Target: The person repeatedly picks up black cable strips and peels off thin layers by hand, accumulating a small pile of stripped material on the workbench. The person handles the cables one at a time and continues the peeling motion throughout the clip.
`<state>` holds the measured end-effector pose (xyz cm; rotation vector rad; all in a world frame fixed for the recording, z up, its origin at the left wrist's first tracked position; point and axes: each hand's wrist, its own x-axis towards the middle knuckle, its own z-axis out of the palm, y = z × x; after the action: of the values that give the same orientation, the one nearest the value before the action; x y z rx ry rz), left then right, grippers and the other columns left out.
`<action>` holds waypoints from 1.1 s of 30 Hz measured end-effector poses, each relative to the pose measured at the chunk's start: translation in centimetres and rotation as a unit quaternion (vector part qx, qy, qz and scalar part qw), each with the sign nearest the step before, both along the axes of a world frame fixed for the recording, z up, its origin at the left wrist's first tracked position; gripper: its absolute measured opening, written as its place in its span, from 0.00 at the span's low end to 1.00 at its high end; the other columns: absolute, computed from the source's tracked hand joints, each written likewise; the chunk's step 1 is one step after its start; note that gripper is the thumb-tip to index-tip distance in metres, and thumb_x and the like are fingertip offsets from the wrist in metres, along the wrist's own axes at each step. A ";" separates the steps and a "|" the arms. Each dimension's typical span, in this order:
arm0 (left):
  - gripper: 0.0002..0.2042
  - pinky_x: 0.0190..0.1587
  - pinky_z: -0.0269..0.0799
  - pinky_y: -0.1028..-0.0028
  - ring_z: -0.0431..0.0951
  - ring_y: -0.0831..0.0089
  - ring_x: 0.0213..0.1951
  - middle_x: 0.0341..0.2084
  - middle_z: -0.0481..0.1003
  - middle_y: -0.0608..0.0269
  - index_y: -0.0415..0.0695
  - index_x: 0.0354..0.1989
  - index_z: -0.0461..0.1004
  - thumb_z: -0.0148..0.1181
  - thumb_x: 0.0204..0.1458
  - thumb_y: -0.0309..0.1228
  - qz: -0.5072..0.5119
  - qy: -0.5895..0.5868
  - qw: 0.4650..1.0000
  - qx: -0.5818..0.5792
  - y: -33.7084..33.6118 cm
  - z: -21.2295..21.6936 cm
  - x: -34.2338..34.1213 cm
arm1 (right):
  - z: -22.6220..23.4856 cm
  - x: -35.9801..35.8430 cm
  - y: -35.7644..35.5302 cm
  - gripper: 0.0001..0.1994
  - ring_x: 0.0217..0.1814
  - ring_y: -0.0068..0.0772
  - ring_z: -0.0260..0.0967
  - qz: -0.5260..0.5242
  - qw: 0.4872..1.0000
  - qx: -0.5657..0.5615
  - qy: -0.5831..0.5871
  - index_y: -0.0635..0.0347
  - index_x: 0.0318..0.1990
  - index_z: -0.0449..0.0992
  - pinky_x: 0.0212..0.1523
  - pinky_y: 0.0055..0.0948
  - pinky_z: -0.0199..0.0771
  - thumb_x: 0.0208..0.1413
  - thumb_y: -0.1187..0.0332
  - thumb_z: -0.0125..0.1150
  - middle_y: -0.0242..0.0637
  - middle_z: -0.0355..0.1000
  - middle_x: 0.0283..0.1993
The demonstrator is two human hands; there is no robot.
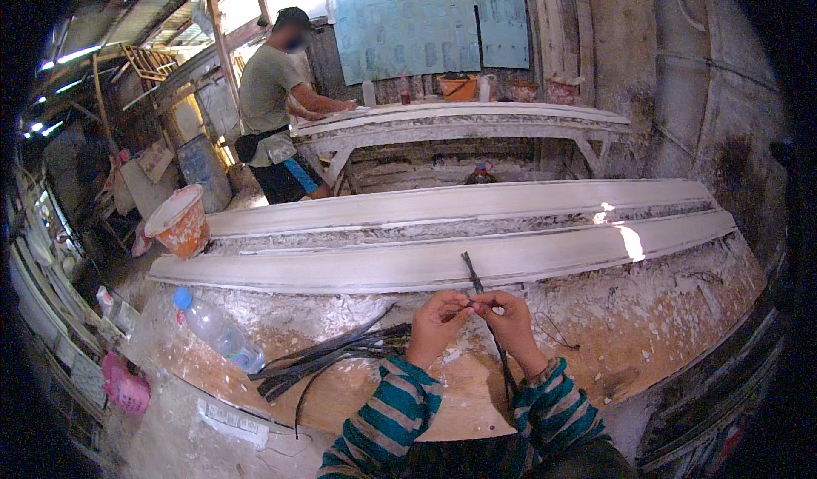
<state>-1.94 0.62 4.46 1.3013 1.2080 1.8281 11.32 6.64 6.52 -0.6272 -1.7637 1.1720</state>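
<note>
My left hand [436, 324] and my right hand [511, 322] meet over the plaster-stained workbench [647, 326], fingertips together. Both pinch a thin dark strip [473, 273] that rises from my fingers toward the long white moulding [408, 262] and runs down past my right wrist. A bundle of similar dark strips [328, 356] lies on the bench just left of my left forearm. My sleeves are striped teal and grey.
A clear plastic bottle with a blue cap [214, 327] lies at the bench's left end. An orange bucket [177, 221] stands beyond it. A second long white moulding [459, 202] lies behind the first. Another person [274, 105] works at a far bench [464, 122].
</note>
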 end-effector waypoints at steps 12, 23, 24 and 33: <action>0.12 0.35 0.70 0.80 0.72 0.77 0.34 0.31 0.72 0.62 0.39 0.39 0.65 0.57 0.46 0.20 -0.001 -0.062 0.998 -0.013 0.2 -0.2 -0.1 | -1.7 -0.8 0.6 0.07 0.33 0.19 0.62 0.137 0.979 -0.132 0.074 0.62 0.35 0.69 0.35 0.20 0.64 0.52 0.69 0.55 0.28 0.67 0.30; 0.05 0.35 0.70 0.79 0.72 0.78 0.32 0.30 0.73 0.65 0.38 0.33 0.71 0.56 0.46 0.21 -0.056 -0.081 0.995 -0.030 0.6 -0.9 -1.0 | -1.1 0.2 1.0 0.09 0.28 0.19 0.65 0.316 0.844 -0.408 0.145 0.61 0.39 0.69 0.34 0.24 0.70 0.53 0.68 0.52 0.27 0.66 0.29; 0.06 0.35 0.70 0.79 0.72 0.78 0.32 0.30 0.73 0.65 0.38 0.33 0.71 0.57 0.46 0.21 -0.058 -0.084 0.994 -0.030 0.6 -0.9 -1.0 | -1.3 0.2 1.0 0.09 0.28 0.19 0.65 0.321 0.835 -0.420 0.153 0.61 0.40 0.69 0.34 0.23 0.70 0.53 0.68 0.52 0.27 0.67 0.29; 0.07 0.39 0.68 0.76 0.71 0.75 0.37 0.33 0.72 0.62 0.38 0.31 0.73 0.61 0.43 0.23 -0.008 0.007 1.000 0.002 0.5 -0.5 -0.9 | -1.0 0.3 1.0 0.07 0.28 0.21 0.66 0.248 0.865 -0.412 0.142 0.63 0.37 0.70 0.31 0.21 0.68 0.51 0.71 0.55 0.31 0.69 0.30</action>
<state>-2.81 1.09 3.97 1.3231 1.1988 1.8133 11.62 7.66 5.52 -0.4327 -1.1346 2.2976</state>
